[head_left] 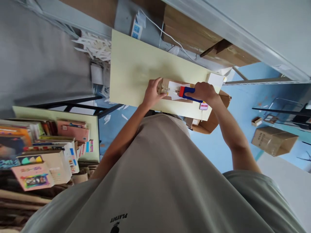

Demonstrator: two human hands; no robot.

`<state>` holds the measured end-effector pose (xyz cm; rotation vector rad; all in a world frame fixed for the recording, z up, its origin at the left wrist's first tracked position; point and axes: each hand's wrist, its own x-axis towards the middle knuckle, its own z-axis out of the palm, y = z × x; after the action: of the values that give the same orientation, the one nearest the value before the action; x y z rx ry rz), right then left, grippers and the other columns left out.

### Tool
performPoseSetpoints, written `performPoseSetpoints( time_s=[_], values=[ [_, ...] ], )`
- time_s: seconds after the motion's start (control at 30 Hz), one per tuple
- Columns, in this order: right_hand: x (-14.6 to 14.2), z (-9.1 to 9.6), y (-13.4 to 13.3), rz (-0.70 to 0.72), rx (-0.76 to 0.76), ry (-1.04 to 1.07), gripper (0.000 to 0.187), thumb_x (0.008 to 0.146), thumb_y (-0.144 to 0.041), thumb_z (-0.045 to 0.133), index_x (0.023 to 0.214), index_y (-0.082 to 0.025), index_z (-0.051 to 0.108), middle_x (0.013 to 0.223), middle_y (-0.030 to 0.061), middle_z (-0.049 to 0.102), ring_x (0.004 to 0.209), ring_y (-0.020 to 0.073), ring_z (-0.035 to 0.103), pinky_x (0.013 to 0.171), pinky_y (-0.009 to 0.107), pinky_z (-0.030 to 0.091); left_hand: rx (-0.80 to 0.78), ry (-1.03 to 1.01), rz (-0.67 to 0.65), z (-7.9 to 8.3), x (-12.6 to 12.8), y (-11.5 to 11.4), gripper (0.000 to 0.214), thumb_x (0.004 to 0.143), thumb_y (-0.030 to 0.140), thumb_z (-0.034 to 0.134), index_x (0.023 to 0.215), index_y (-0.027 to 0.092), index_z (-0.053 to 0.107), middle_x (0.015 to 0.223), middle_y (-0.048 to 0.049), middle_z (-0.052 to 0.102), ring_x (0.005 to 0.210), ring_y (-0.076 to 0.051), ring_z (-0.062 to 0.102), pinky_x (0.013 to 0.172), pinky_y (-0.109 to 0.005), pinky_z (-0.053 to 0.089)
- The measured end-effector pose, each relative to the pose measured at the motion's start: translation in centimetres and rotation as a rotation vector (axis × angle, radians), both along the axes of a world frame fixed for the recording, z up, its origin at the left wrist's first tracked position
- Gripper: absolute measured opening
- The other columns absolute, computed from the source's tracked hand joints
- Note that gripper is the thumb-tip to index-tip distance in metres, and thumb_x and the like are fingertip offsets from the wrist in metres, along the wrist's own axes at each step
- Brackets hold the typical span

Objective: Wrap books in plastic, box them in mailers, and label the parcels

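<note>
Nearest is the person's grey T-shirt (155, 181). Beyond it, the left hand (152, 94) has its grip closed on the near end of a flat brown cardboard box (166, 85) lying on the pale yellow desk (131, 64). The right hand (206, 92) has its grip closed on a red-and-blue plastic tape dispenser (187, 93) pressed onto the box's white label (173, 88). Farther off lies a white power strip (136, 29).
</note>
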<state>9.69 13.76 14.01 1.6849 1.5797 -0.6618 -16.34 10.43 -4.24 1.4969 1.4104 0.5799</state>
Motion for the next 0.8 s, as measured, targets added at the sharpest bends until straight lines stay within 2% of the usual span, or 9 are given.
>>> performPoseSetpoints(
  time_s=[0.07, 0.13, 0.2, 0.3, 0.43, 0.53, 0.67, 0.73, 0.8],
  values=[
    [0.5, -0.4, -0.6, -0.001, 0.003, 0.05, 0.071, 0.108, -0.067, 0.068, 0.144, -0.007, 0.08, 0.13, 0.0312, 0.084, 0.129, 0.0471, 0.078, 0.106, 0.052, 0.06, -0.109, -0.005, 0.189, -0.2, 0.9, -0.9, 0.064, 0.093, 0.049, 0.099, 0.147, 0.024, 0.075, 0.14, -0.0146, 0.08, 0.108, -0.028, 0.084, 0.101, -0.043, 0.071],
    [0.9, -0.9, -1.0, 0.001, 0.004, 0.097, 0.068, 0.109, -0.064, 0.067, 0.146, -0.008, 0.08, 0.133, 0.0306, 0.083, 0.13, 0.0465, 0.078, 0.106, 0.051, 0.06, -0.142, 0.006, 0.328, -0.4, 1.8, -1.5, 0.04, 0.099, 0.051, 0.091, 0.124, 0.021, 0.083, 0.121, -0.0115, 0.086, 0.1, -0.025, 0.084, 0.097, -0.038, 0.07],
    [1.2, -1.3, -1.3, 0.003, 0.016, 0.143, 0.067, 0.11, -0.062, 0.066, 0.148, -0.008, 0.079, 0.136, 0.0303, 0.083, 0.131, 0.0457, 0.078, 0.106, 0.051, 0.06, -0.12, 0.035, 0.409, -0.4, 2.5, -1.8, 0.027, 0.102, 0.049, 0.087, 0.104, 0.021, 0.086, 0.107, -0.0082, 0.087, 0.098, -0.024, 0.083, 0.096, -0.036, 0.067],
    [2.1, -1.6, -1.4, 0.002, 0.022, 0.224, 0.066, 0.111, -0.062, 0.066, 0.151, -0.01, 0.078, 0.136, 0.0288, 0.083, 0.13, 0.0449, 0.077, 0.106, 0.051, 0.06, -0.065, 0.098, 0.494, -0.3, 3.1, -2.1, 0.02, 0.1, 0.042, 0.088, 0.096, 0.023, 0.088, 0.101, -0.0056, 0.086, 0.098, -0.023, 0.081, 0.099, -0.036, 0.065],
    [5.4, -0.4, -1.6, -0.017, 0.0, 0.299, 0.069, 0.109, -0.071, 0.067, 0.138, -0.011, 0.082, 0.118, 0.025, 0.085, 0.119, 0.0426, 0.079, 0.1, 0.048, 0.06, -0.05, 0.105, 0.52, 0.1, 3.8, -2.5, 0.017, 0.1, 0.042, 0.09, 0.097, 0.026, 0.089, 0.104, -0.0056, 0.085, 0.106, -0.024, 0.08, 0.107, -0.038, 0.063],
    [10.1, 2.0, -2.2, -0.035, -0.037, 0.288, 0.073, 0.106, -0.083, 0.065, 0.12, -0.014, 0.085, 0.098, 0.02, 0.082, 0.102, 0.0376, 0.079, 0.091, 0.045, 0.058, -0.053, 0.099, 0.535, 0.3, 4.4, -2.7, 0.021, 0.098, 0.049, 0.092, 0.098, 0.027, 0.09, 0.104, -0.0052, 0.086, 0.109, -0.025, 0.08, 0.109, -0.04, 0.064],
    [16.6, 4.7, -3.3, -0.062, -0.118, 0.26, 0.081, 0.108, -0.092, 0.052, 0.093, -0.019, 0.081, 0.078, 0.0145, 0.076, 0.078, 0.0294, 0.072, 0.077, 0.042, 0.053, -0.013, 0.173, 0.536, 0.4, 4.8, -2.7, 0.023, 0.101, 0.05, 0.089, 0.097, 0.027, 0.09, 0.104, -0.0061, 0.086, 0.109, -0.026, 0.081, 0.108, -0.041, 0.065],
    [18.4, 4.6, -4.0, -0.078, -0.178, 0.301, 0.082, 0.109, -0.093, 0.049, 0.086, -0.02, 0.078, 0.079, 0.0147, 0.076, 0.075, 0.0275, 0.07, 0.074, 0.042, 0.052, -0.011, 0.22, 0.522, 0.4, 4.9, -2.5, 0.021, 0.103, 0.047, 0.086, 0.099, 0.027, 0.09, 0.105, -0.0062, 0.086, 0.109, -0.026, 0.082, 0.109, -0.042, 0.065],
    [19.1, 3.3, -4.6, -0.081, -0.203, 0.313, 0.077, 0.109, -0.09, 0.053, 0.089, -0.02, 0.079, 0.086, 0.0162, 0.08, 0.081, 0.0294, 0.074, 0.077, 0.041, 0.054, -0.016, 0.26, 0.508, 0.5, 4.9, -2.4, 0.022, 0.104, 0.047, 0.085, 0.102, 0.026, 0.09, 0.105, -0.0062, 0.086, 0.11, -0.026, 0.082, 0.109, -0.042, 0.066]
  ],
)
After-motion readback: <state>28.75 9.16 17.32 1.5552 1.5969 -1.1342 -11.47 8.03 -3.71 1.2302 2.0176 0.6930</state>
